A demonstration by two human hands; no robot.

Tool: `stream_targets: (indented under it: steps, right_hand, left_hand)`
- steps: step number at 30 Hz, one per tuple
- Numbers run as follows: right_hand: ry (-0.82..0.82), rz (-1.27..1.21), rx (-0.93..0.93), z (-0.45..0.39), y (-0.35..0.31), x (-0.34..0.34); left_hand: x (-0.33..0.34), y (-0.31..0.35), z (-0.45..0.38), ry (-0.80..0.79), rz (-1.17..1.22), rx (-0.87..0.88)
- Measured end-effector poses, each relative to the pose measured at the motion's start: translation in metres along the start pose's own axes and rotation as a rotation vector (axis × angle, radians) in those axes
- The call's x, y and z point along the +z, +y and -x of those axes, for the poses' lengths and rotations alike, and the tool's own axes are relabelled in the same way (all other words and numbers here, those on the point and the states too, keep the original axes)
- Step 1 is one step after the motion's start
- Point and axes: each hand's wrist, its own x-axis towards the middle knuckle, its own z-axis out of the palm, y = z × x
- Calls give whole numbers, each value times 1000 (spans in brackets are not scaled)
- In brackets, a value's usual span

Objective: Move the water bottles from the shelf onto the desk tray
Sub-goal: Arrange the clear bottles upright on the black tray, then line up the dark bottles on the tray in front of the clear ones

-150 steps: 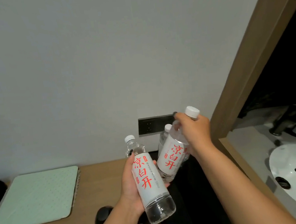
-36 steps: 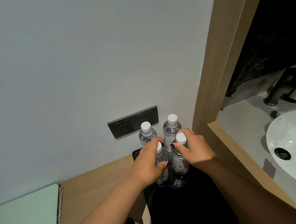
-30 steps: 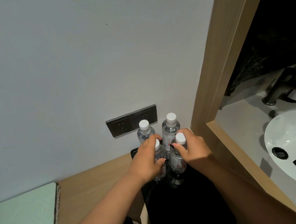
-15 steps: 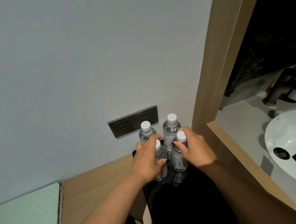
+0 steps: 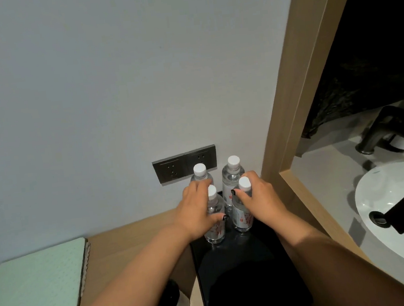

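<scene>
Several clear water bottles with white caps and red lettering stand upright at the far end of a black tray (image 5: 249, 280) on the wooden desk. My left hand (image 5: 197, 210) grips the front left bottle (image 5: 215, 231) around its body. My right hand (image 5: 261, 202) grips the front right bottle (image 5: 243, 217) just below its cap. Behind them stand the back left bottle (image 5: 200, 174) and the back right bottle (image 5: 232, 174), close to the wall and untouched.
A grey double wall socket (image 5: 184, 164) sits right behind the bottles. A pale green mat (image 5: 35, 282) lies on the desk (image 5: 134, 234) at the left. A wooden frame (image 5: 297, 93) borders the tray's right side; beyond it are a white sink (image 5: 402, 219) and black tap (image 5: 390, 128).
Five seconds ago both hands held bottles in the air. In the last second the two front bottles stand on the tray, and the hands have barely shifted on them.
</scene>
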Motion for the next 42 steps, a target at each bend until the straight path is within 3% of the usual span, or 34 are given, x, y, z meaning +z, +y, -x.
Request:
stream_targets:
  steps: [3, 7, 11, 14, 17, 20, 23, 25, 27, 34, 42]
  right_hand:
    - [-2, -47, 0, 1, -2, 0]
    - [111, -39, -39, 19, -11, 1]
    - [209, 19, -282, 50, -37, 13]
    - [-5, 43, -501, 79, -60, 35]
    - [-201, 16, -602, 101, -75, 60]
    - [-331, -64, -536, 116, -85, 77]
    - [-405, -39, -473, 127, -88, 84]
    - [-443, -4, -436, 132, -88, 85]
    - [-457, 13, -388, 136, -91, 85]
    - [-404, -36, -308, 149, -114, 101]
    - [-386, -90, -259, 169, -156, 124]
  left_hand:
    - [-10, 0, 16, 135, 106, -41]
    - [-25, -14, 57, 253, 209, -176]
    - [-36, -33, 114, 369, 294, -358]
    - [-39, -47, 151, 512, 290, -508]
    - [-38, -59, 181, 558, 282, -614]
    - [-37, -75, 197, 454, 284, -667]
    - [-29, -95, 205, 245, 443, -745]
    - [-21, -106, 210, 131, 524, -745]
    - [-15, -118, 213, 116, 531, -704]
    - [-40, -145, 210, 322, 541, -690]
    - [-122, -116, 193, 406, 729, -439]
